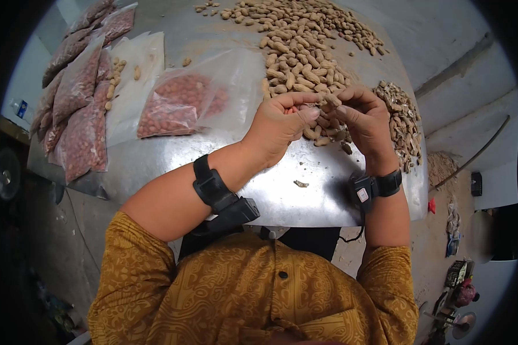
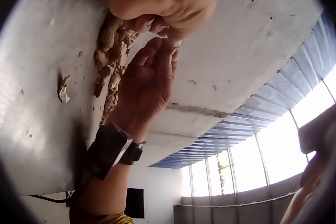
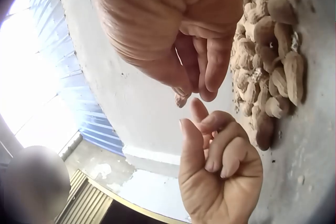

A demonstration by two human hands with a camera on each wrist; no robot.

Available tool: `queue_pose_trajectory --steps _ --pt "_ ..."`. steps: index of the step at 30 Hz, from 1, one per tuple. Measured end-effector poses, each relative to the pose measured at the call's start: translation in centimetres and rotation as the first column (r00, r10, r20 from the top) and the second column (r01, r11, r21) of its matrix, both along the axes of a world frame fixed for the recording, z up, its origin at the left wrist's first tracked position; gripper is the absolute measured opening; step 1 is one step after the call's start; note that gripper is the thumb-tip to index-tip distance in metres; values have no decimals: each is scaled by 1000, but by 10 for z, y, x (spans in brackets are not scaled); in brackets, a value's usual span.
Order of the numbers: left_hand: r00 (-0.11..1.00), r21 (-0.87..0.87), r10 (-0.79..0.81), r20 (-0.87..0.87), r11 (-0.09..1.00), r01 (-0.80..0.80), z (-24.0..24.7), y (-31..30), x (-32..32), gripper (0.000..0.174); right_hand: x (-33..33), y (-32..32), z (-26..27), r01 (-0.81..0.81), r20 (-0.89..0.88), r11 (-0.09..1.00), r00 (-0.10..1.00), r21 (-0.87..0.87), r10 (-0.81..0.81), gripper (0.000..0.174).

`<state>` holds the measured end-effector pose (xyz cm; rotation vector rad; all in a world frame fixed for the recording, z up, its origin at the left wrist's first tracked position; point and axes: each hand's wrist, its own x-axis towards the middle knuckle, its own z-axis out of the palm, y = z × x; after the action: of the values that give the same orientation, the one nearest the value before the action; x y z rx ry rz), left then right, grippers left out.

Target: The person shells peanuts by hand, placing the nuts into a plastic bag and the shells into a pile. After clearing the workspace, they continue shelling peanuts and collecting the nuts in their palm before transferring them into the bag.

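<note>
My right hand (image 1: 367,123) pinches an unshelled peanut (image 3: 181,99) between thumb and fingertips, above the near end of a peanut pile (image 1: 305,57). Close beside it, my left hand (image 1: 276,129) has its thumb and index finger pointing toward that peanut. The left hand's other fingers curl into the palm around reddish peanut kernels (image 1: 292,109), mostly hidden. In the right wrist view, a small gap shows between the left fingertips and the peanut. A piece of shell (image 1: 301,184) lies on the metal table (image 1: 259,198) below the hands.
A clear bag of red kernels (image 1: 175,103) lies left of the pile. Several filled bags (image 1: 77,86) are stacked at the far left, beside flat plastic bags (image 1: 147,57) with a few peanuts on them. Broken shells (image 1: 403,123) are heaped along the right edge.
</note>
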<state>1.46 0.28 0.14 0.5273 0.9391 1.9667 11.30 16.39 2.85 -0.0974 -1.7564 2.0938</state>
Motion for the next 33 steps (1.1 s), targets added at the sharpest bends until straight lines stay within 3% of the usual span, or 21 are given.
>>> queue_pose_trajectory --steps 3,9,15,18,21,27,33 --pt "997 5 54 -63 999 -54 4 1 4 25 -1 -10 -3 9 87 999 996 48 -13 20" --pt "980 -56 121 -158 990 -131 7 1 5 24 -5 -20 -8 40 -30 967 999 252 -33 17" --pt "973 -77 124 -194 987 -141 5 0 2 24 -5 -22 -9 137 -154 834 986 535 -63 15" --pt "962 -83 137 -236 984 -160 6 -1 2 24 -6 -31 -7 159 -91 928 987 336 -136 13" --pt "940 -45 161 -303 982 -182 5 0 0 22 -5 -35 -2 128 147 969 976 211 -161 12" --pt "900 -46 148 -409 982 -182 0 -1 -2 19 -2 -38 4 5 284 965 955 262 -82 15" --pt "911 -23 159 -381 983 -181 0 2 2 16 -2 -39 -1 35 195 954 976 298 -97 14"
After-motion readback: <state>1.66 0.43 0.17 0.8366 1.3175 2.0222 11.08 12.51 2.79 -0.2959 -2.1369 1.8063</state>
